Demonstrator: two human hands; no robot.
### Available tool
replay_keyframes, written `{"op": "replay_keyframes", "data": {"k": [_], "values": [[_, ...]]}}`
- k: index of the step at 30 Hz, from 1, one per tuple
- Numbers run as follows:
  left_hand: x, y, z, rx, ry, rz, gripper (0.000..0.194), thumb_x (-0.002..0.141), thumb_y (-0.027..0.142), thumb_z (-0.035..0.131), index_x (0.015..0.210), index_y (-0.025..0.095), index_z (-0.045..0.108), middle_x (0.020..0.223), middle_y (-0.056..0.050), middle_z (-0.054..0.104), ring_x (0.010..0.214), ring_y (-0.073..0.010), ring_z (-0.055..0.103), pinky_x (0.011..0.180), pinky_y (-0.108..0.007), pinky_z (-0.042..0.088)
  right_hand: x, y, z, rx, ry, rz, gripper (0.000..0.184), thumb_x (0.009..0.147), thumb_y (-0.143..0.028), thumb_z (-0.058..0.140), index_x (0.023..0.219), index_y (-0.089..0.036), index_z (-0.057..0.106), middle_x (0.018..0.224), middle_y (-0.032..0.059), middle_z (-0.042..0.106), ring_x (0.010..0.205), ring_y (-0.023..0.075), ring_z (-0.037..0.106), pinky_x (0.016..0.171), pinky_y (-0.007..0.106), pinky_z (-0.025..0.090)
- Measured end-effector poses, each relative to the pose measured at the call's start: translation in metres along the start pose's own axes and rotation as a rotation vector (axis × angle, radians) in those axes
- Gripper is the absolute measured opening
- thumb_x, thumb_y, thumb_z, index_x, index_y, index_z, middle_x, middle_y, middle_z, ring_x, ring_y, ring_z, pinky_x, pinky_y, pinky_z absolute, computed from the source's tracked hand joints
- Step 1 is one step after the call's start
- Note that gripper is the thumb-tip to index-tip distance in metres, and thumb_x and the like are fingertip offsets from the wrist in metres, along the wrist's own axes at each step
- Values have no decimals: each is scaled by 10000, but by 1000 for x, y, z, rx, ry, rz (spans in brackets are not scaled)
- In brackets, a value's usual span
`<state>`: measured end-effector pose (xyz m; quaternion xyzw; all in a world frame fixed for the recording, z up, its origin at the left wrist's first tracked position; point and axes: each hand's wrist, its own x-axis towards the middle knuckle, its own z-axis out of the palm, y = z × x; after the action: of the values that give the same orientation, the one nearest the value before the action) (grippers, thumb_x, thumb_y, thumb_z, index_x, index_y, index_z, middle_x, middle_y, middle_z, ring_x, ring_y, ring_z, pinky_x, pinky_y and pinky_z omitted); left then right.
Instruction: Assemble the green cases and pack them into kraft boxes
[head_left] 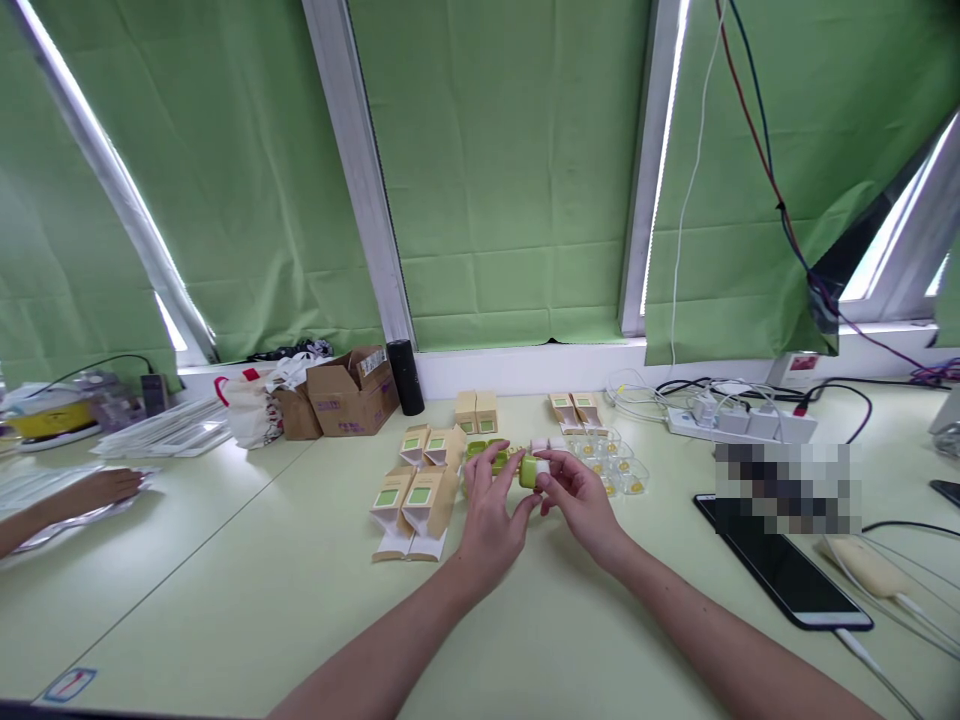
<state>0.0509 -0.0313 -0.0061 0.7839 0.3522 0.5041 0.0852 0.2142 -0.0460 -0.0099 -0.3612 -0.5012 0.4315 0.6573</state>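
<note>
In front of me, a small rounded green container with a white part is held above the table between both hands. My left hand pinches its green side between thumb and fingers. On the white side, my right hand grips with thumb and fingertips. Several green pieces lie just behind my left hand, partly hidden by it. Small white pieces sit beyond my hands. Clear plastic cups with yellow centres stand right behind my right hand. Open cream cartons with green labels lie to the left.
More cartons stand at the back and back right. A cardboard box and black cylinder are at the back left. Rightward lie a phone, cables and a power strip. Another person's hand rests far left.
</note>
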Motion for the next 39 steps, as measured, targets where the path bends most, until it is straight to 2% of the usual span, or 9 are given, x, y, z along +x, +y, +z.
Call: {"op": "replay_keyframes", "data": {"k": [5, 9, 14, 21, 25, 28, 30, 33, 39], "values": [[-5, -2, 2, 77, 12, 66, 569, 981, 241, 637, 1529, 321, 505, 1418, -140, 533, 1322, -341, 518, 1081, -544, 492, -2, 1, 4, 51, 11, -27, 422, 779, -540, 861, 1049, -247, 720, 763, -38, 549, 652, 147, 595, 554, 316, 603], [-7, -1, 1, 37, -16, 46, 537, 1024, 240, 550, 1551, 308, 474, 1464, -147, 523, 1308, -325, 589, 1050, -495, 536, -4, 4, 4, 51, -10, -40, 397, 807, -513, 856, 1040, -243, 680, 783, -34, 568, 694, 156, 614, 569, 314, 611], [-8, -3, 2, -63, -80, 36, 555, 1043, 252, 515, 1588, 275, 409, 1527, -144, 545, 1433, -328, 525, 1139, -496, 501, -6, 3, 3, 34, -43, -41, 420, 806, -512, 862, 1045, -239, 651, 811, -13, 624, 727, 181, 658, 574, 319, 602], [-7, -9, 4, -367, -116, -176, 536, 1086, 401, 451, 1599, 257, 389, 1568, -147, 522, 1364, -291, 591, 1087, -445, 552, -9, -1, 1, -124, -87, -79, 393, 854, -495, 817, 1096, -233, 651, 894, 42, 700, 814, 204, 668, 640, 322, 590], [-4, -6, 4, -593, -138, -266, 587, 1079, 468, 462, 1607, 229, 370, 1602, -151, 486, 1423, -292, 548, 1169, -430, 491, -9, -3, -4, -405, -45, -234, 297, 916, -428, 749, 1118, -229, 661, 1045, 75, 699, 849, 200, 687, 692, 334, 613], [-2, -3, 5, -696, -159, -298, 605, 1066, 472, 496, 1600, 217, 371, 1576, -156, 519, 1411, -289, 565, 1170, -425, 492, -9, -2, -8, -626, -48, -454, 352, 956, -354, 692, 1284, -251, 623, 1312, 131, 633, 889, 207, 708, 687, 351, 641], [-1, -3, 5, -732, -183, -316, 595, 1054, 461, 525, 1578, 207, 403, 1558, -162, 542, 1402, -288, 577, 1154, -421, 510, -9, -1, -11, -784, -74, -589, 399, 980, -303, 655, 1371, -267, 589, 1402, 145, 604, 1007, 244, 723, 731, 374, 661], [0, -2, 5, -749, -214, -328, 576, 1030, 443, 571, 1538, 192, 466, 1561, -164, 550, 1434, -293, 553, 1171, -424, 503, -8, 2, -12, -940, -102, -726, 391, 1010, -239, 601, 1399, -273, 581, 1375, 130, 657, 1200, 287, 695, 876, 428, 669], [2, -2, 2, -722, -222, -341, 554, 992, 438, 627, 1468, 160, 578, 1507, -167, 612, 1401, -314, 590, 1183, -456, 498, -7, 5, -13, -985, -115, -819, 402, 1018, -166, 567, 1410, -248, 591, 1337, 129, 707, 1212, 274, 709, 984, 453, 653]]}}
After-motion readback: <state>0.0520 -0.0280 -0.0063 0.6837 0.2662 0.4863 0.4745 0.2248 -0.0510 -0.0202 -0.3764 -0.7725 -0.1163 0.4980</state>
